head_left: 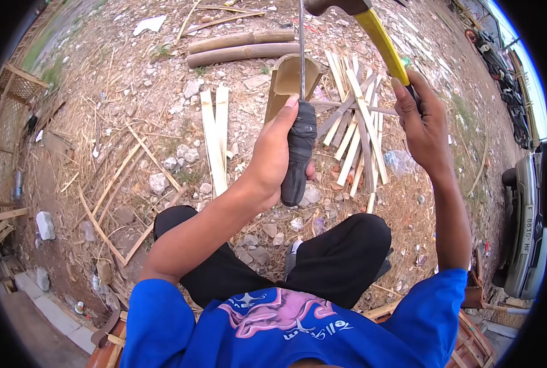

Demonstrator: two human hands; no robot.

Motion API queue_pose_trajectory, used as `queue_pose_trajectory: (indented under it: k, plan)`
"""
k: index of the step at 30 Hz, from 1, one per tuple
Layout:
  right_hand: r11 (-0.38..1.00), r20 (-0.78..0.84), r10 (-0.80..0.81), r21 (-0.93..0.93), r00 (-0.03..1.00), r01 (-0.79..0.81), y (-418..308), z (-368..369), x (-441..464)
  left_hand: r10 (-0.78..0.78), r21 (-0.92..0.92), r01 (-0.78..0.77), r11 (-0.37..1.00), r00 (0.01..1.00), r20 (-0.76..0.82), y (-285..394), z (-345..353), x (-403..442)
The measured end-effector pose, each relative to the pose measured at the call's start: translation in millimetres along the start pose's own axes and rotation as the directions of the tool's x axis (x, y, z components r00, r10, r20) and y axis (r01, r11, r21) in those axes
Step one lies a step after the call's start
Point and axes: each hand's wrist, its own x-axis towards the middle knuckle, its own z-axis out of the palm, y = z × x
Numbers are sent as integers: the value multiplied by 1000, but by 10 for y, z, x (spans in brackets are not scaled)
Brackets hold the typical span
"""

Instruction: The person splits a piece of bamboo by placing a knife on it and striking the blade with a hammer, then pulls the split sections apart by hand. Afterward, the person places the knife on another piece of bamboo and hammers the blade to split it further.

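Note:
My left hand (268, 153) is closed round the black-taped handle of a long knife (298, 156), its thin blade seen edge-on and pointing away from me. Just beyond that hand is a split bamboo piece (283, 76) with its hollow inner side showing. The blade passes across the bamboo's rim in this view; I cannot tell whether they touch. Raised on the right, my right hand (425, 126) grips a hammer (381, 43) by its yellow and black handle. The hammer's head is at the top edge, to the right of the blade.
Two bamboo poles (243, 55) lie ahead on stony ground. Split bamboo strips (362, 116) are piled to the right, with two pale strips (215, 141) left of centre. A car (528, 227) stands at far right, motorcycles (500, 70) beyond it. Stones (159, 184) lie at left.

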Motion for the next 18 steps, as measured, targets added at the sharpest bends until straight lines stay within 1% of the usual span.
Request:
queue_pose_trajectory:
  k: [1, 2, 5, 6, 7, 9, 11, 12, 13, 14, 15, 17, 18]
  plan:
    - [1000, 13, -4, -20, 1000, 4, -17, -1, 5, 0, -1, 0, 1000, 1000, 0, -11, 13, 0]
    - [994, 62, 26, -104, 998, -19, 7, 30, -15, 2, 3, -2, 1000, 1000, 9, -16, 12, 0]
    - [988, 34, -33, -150, 999, 38, 49, -6, 24, 13, 10, -13, 1000, 1000, 25, -22, 5, 8]
    - [987, 16, 28, -157, 999, -26, 42, -57, 55, 10, 17, -10, 1000, 1000, 23, -25, 4, 13]
    - [998, -3, 12, -68, 1000, -13, 8, -136, 97, 2, 26, -3, 1000, 1000, 19, -30, 0, 18]
    - [967, -106, -77, 235, 991, 100, -122, -277, 141, 9, 25, -10, 1000, 999, 36, -22, -9, 14]
    - [870, -276, -163, 412, 947, 270, -243, -288, 179, 9, 24, -10, 1000, 999, 43, -22, 2, 23]
    - [847, -346, -159, 434, 925, 308, -210, -177, 161, 9, 19, -10, 1000, 999, 37, -27, 5, 29]
    - [857, -218, -123, 468, 968, 214, -42, -102, 92, 11, 14, -12, 1000, 999, 30, -31, 7, 23]
    - [981, -38, -121, 150, 992, 125, 46, -13, 25, 13, 13, -13, 1000, 1000, 28, -27, 5, 25]
    - [977, 124, -57, -198, 991, 81, 16, 42, -16, 17, 17, -18, 1000, 999, 28, -18, -6, 37]
    - [974, 124, 78, -221, 989, -49, -172, -29, -19, 20, 2, -20, 1000, 999, 36, -53, -9, 31]
    - [981, 55, -36, -191, 998, 46, -108, 4, 3, 29, -10, -29, 1000, 999, 41, -63, -12, 30]
